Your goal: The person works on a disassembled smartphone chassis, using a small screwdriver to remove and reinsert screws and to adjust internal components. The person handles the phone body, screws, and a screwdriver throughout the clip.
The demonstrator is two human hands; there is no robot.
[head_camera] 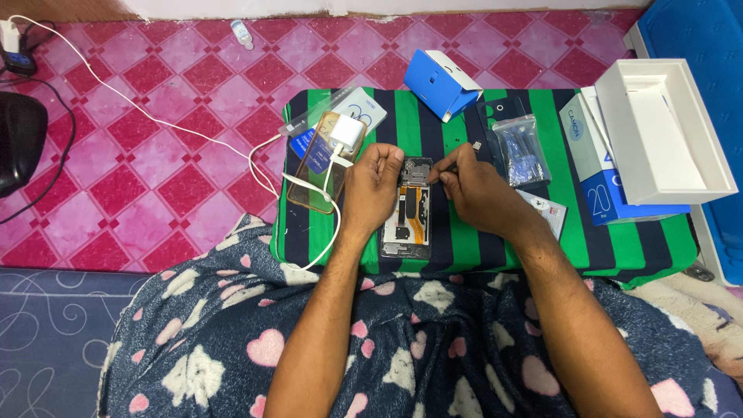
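Far left, at nine o'clock of the scene, a dark rounded object (17, 143) sits on the pink tiled floor (155, 155). A white cable (155, 116) runs from the ten o'clock corner across the tiles to a white charger block (347, 135). The block rests on a clear phone case (321, 166), which lies at the left end of the green and navy striped table (619, 240).

The left hand (374, 186) is loosely curled, its fingers bent over the upper left edge of the opened phone (408, 213) and steadying it. The phone lies face down at the table's centre, back cover off, showing an orange ribbon part and dark boards inside.

The right hand (480, 190) is pinched shut on a small thin tool (437, 176), thumb and forefinger together. The tool tip meets the phone's upper end, at about twelve o'clock of the device; the tool's exact kind cannot be made out.

At twelve o'clock of the phone stands an open blue box (441, 83). At two o'clock of the right hand lie a dark phone cover (495, 108) and a clear bag of small blue parts (522, 151). At the far right, a white box lid (662, 131) rests over a blue and white phone carton (611, 193).

At six o'clock, a heart-patterned blanket (402, 348) covers the person's lap.
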